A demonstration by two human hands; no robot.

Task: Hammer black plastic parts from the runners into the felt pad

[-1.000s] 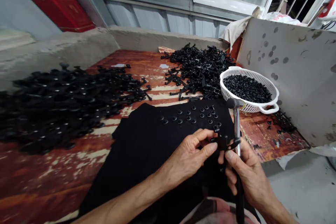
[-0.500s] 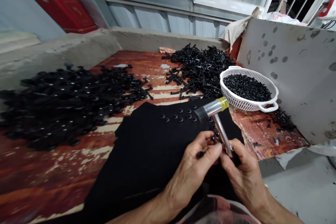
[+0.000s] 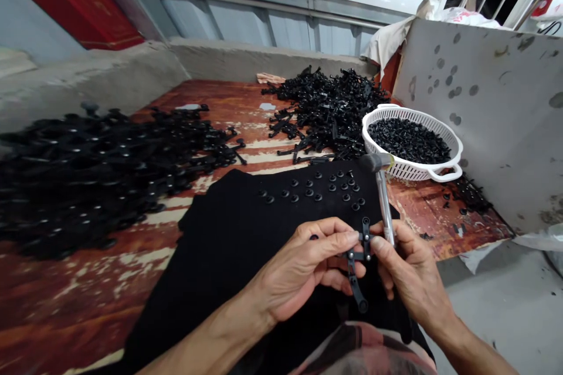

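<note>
1. As the head view has it, both hands are busy right over the lap: the left hand (image 3: 301, 263) pinches a black jointed part (image 3: 366, 238) between thumb and forefinger, and the right hand (image 3: 411, 263) closes round a hammer (image 3: 385, 202), its thumb and fingertip meeting the part's near side.

2. Progress check, same view: the part's bars are already linked, bright pins showing at the crossings, so I'd call this one well along, though whether every joint is fixed I cannot tell.

3. Plenty left, by my judgement! Small round pieces (image 3: 332, 187) sit loose on the black cloth (image 3: 246, 234), and the white basket (image 3: 404, 171) beyond is loaded with tiny dark pieces (image 3: 409, 140).

4. Out on the table (image 3: 211, 94), a left heap (image 3: 88, 176) and a far heap (image 3: 329, 111) of black parts; which one holds finished work, if either does, can't be called from here.

5. Now the murky bits: fingers cover some of the part, the hammer's handle fades into dark clothing, the left heap blurs and runs off the edge, and a dark round end by the left forefinger can't be placed.
</note>
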